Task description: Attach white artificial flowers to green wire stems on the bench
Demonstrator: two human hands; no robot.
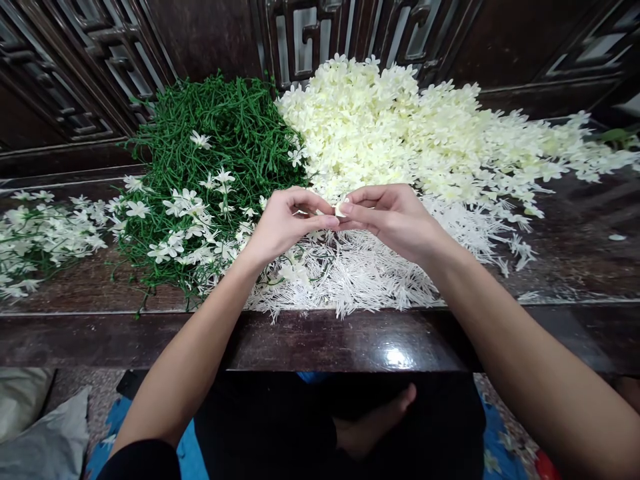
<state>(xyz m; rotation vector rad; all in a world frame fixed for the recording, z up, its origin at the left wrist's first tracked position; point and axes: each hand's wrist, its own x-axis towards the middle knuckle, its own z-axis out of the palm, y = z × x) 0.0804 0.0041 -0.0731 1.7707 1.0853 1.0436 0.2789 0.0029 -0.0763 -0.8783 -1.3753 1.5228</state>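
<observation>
Both hands meet over the middle of the dark wooden bench, fingertips nearly touching. My right hand [393, 217] pinches a small pale artificial flower [341, 207] between thumb and fingers. My left hand [289, 217] is closed in a pinch right beside it; what its fingertips hold, if anything, is hidden. Under the hands lies a heap of thin white plastic stamens [380, 277]. Beyond my right hand rises a large pile of cream-white flower heads [360, 127]. A tangle of green plastic stems [215, 127] is beyond my left hand, with white flowers on stems [190, 213] at its front.
More white flowers on stems [50, 230] lie at the far left of the bench [575, 247]. A carved dark wooden backrest [210, 40] stands behind the piles. Below are my legs, a bare foot [375, 423], blue sheeting [193, 453] and a pale sack [47, 440].
</observation>
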